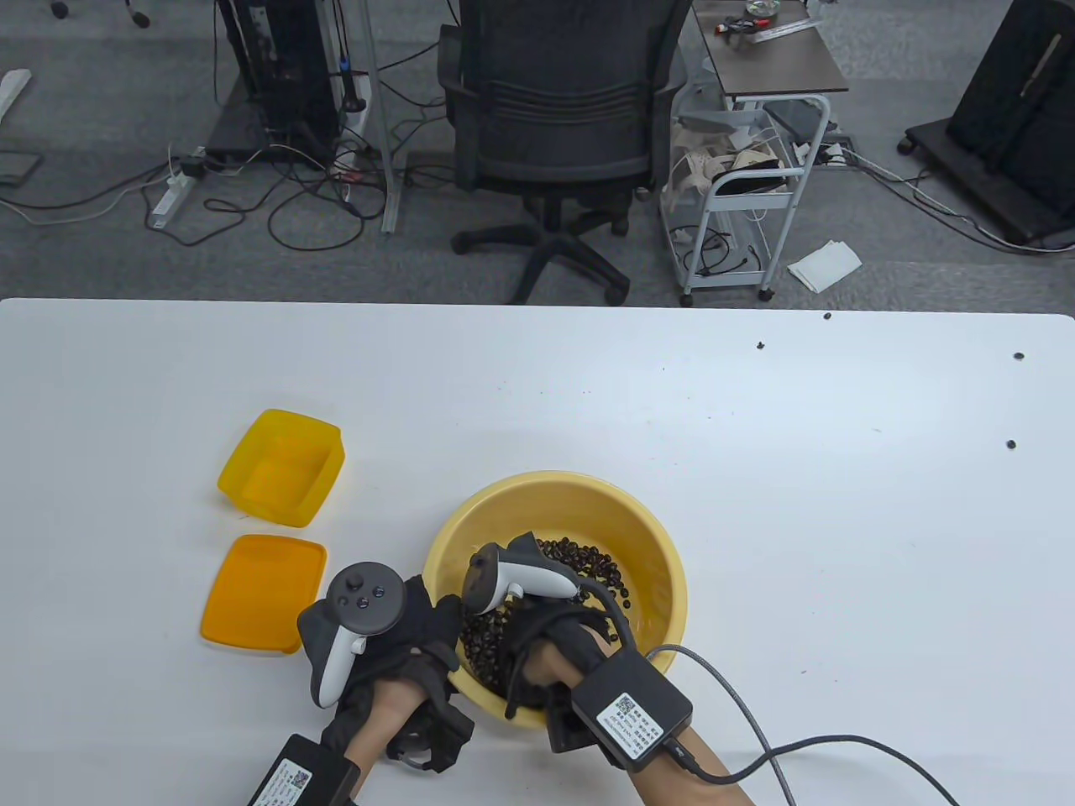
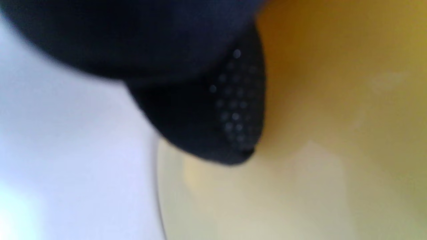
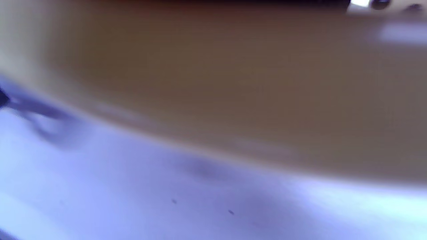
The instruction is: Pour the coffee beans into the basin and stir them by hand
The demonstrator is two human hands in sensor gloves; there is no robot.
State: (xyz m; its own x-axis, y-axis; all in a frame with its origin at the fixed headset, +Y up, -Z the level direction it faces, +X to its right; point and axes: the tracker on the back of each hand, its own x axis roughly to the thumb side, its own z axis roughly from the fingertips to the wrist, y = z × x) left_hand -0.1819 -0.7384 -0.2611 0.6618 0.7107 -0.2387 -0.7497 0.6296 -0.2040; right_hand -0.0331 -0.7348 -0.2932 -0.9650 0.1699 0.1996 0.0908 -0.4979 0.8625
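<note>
The yellow basin [image 1: 588, 485] stands on the white table [image 1: 756, 504] near its front edge, with dark coffee beans [image 1: 592, 564] lying in its bottom. My right hand [image 1: 527, 547] is down inside the basin among the beans; its tracker hides most of the fingers, and one gloved fingertip reaches out straight over the beans. My left hand [image 1: 432, 620] grips the basin's left rim. In the left wrist view a gloved fingertip [image 2: 213, 110] lies against the basin's outer wall [image 2: 333, 83]. The right wrist view is a blur of the basin's wall [image 3: 233, 83] above the table [image 3: 200, 206].
An empty yellow box [image 1: 281, 466] sits to the left of the basin, and its orange lid [image 1: 264, 592] lies flat in front of it. A few small dark specks [image 1: 1011, 443] dot the table's far right. An office chair [image 1: 554, 126] and a cart [image 1: 747, 185] stand beyond the far edge.
</note>
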